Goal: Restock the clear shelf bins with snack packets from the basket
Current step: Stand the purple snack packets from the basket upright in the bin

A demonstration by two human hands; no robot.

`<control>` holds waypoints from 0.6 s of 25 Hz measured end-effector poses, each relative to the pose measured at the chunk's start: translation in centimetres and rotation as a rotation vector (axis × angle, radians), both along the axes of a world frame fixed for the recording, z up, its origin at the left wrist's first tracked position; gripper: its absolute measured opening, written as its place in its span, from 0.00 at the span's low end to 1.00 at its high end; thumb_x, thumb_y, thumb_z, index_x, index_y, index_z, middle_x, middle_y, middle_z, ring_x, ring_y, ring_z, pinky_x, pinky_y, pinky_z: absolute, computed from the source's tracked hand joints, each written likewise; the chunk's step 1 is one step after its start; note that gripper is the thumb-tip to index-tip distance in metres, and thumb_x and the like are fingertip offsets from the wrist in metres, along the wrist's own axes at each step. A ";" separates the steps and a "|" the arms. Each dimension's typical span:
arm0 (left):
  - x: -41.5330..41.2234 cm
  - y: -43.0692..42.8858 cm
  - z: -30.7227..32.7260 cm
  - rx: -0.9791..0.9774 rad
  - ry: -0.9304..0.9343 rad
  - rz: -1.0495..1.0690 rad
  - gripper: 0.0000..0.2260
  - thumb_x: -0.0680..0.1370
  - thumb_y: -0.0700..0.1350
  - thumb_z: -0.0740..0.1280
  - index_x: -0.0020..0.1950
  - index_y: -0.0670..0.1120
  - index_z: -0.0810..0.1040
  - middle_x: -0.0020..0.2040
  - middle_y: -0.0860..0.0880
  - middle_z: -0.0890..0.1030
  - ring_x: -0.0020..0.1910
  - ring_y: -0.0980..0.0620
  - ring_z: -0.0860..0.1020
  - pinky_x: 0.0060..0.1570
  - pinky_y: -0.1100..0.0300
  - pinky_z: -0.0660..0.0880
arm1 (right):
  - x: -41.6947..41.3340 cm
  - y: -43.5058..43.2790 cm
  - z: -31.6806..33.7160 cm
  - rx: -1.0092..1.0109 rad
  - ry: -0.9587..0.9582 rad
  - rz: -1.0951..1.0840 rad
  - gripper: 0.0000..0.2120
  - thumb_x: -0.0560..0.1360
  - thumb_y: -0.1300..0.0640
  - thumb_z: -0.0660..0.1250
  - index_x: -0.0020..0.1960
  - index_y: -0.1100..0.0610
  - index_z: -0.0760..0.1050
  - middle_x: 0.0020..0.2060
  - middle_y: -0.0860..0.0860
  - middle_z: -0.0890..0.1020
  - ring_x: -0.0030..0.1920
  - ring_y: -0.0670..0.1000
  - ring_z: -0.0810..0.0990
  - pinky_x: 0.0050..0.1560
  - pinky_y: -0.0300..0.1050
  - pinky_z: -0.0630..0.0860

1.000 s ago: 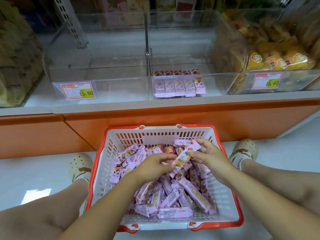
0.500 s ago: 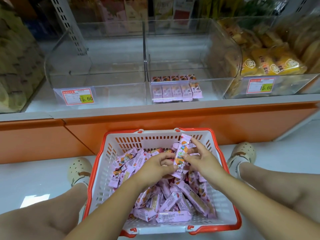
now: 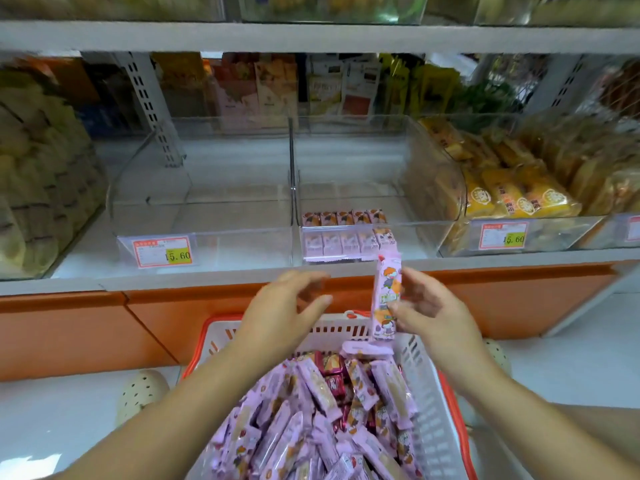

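Shop shelving fills your view, with clear bins lined up along the grey shelf [image 3: 311, 271] above an orange base. The middle bin [image 3: 408, 237] holds one short row of purple packets [image 3: 341, 242] standing against its front wall. The left bin [image 3: 207, 216] shows its price tag [image 3: 162, 252].

The basket [image 3: 427, 382] sits on the floor between your feet, directly below the middle bin and heaped with loose packets [image 3: 311, 427]. That probably keeps each lift to the bin short.

Your right hand [image 3: 440, 317] holds one packet [image 3: 386, 296] upright above the basket's far rim, just below the bin's front edge. You seem to be carrying it on end so that it matches the standing row and can slot in at the row's right end. The grip is a light pinch at mid-length, with your thumb on the near face and your fingers behind, so both ends stay free.

Your left hand [image 3: 277, 317] hovers beside the packet without touching it. Its fingers are spread, loosely curved and holding nothing, though blur softens their tips.
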State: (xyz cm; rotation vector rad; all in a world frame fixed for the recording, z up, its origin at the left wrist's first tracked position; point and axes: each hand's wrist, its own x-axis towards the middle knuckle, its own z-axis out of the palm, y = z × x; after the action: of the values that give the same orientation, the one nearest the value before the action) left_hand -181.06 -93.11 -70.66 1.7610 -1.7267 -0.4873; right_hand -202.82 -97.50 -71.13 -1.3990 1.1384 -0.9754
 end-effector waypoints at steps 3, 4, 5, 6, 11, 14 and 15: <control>3.2 -2.8 3.9 -0.364 -0.286 0.079 0.18 0.77 0.52 0.65 0.67 0.50 0.74 0.59 0.53 0.76 0.57 0.55 0.73 0.60 0.60 0.69 | -0.2 -4.3 6.5 -0.199 -0.046 -0.040 0.24 0.73 0.71 0.68 0.59 0.45 0.75 0.48 0.45 0.84 0.45 0.42 0.82 0.40 0.37 0.80; 4.2 -3.8 4.2 -0.425 -0.362 0.097 0.21 0.77 0.52 0.65 0.68 0.49 0.73 0.62 0.51 0.75 0.61 0.52 0.72 0.62 0.58 0.67 | -0.1 -5.9 8.4 -0.257 -0.014 -0.043 0.24 0.73 0.71 0.68 0.59 0.45 0.75 0.48 0.45 0.83 0.45 0.42 0.82 0.39 0.36 0.79; 5.2 -4.7 4.2 -0.444 -0.420 0.112 0.23 0.77 0.54 0.63 0.70 0.47 0.71 0.65 0.48 0.74 0.64 0.50 0.70 0.64 0.57 0.66 | 0.1 -7.7 10.0 -0.297 0.041 -0.050 0.24 0.73 0.70 0.68 0.61 0.46 0.75 0.49 0.47 0.83 0.45 0.44 0.83 0.38 0.36 0.80; 6.0 -5.5 3.7 -0.426 -0.463 0.126 0.25 0.78 0.57 0.61 0.72 0.46 0.68 0.67 0.47 0.73 0.66 0.49 0.69 0.66 0.56 0.65 | 0.4 -9.5 11.2 -0.317 0.102 -0.056 0.24 0.73 0.69 0.69 0.63 0.48 0.75 0.49 0.48 0.83 0.44 0.45 0.83 0.37 0.37 0.80; 7.4 -7.2 0.8 -0.332 -0.690 0.133 0.29 0.79 0.60 0.50 0.72 0.44 0.68 0.70 0.44 0.73 0.64 0.45 0.75 0.62 0.51 0.66 | 2.5 -17.0 11.7 -0.207 0.545 -0.063 0.26 0.72 0.68 0.71 0.68 0.56 0.72 0.51 0.56 0.82 0.45 0.54 0.82 0.44 0.48 0.82; 7.3 -7.3 0.6 -0.395 -0.727 0.127 0.26 0.79 0.58 0.52 0.70 0.44 0.72 0.68 0.45 0.75 0.62 0.46 0.76 0.59 0.52 0.64 | 4.0 -18.8 10.1 -0.074 0.897 0.063 0.27 0.73 0.68 0.70 0.70 0.55 0.70 0.57 0.56 0.80 0.45 0.53 0.78 0.39 0.41 0.79; 7.3 -7.3 0.5 -0.403 -0.733 0.125 0.26 0.79 0.58 0.52 0.70 0.44 0.72 0.68 0.45 0.75 0.63 0.46 0.76 0.59 0.52 0.64 | 4.6 -19.2 9.4 0.012 0.967 0.079 0.27 0.74 0.68 0.69 0.70 0.55 0.70 0.58 0.57 0.79 0.45 0.54 0.78 0.41 0.42 0.80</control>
State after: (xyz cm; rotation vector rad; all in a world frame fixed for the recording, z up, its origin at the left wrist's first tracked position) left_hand -173.71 -100.36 -70.18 1.8329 -1.9698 0.6051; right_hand -198.24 -116.67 -61.68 -1.9522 1.7398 -0.1797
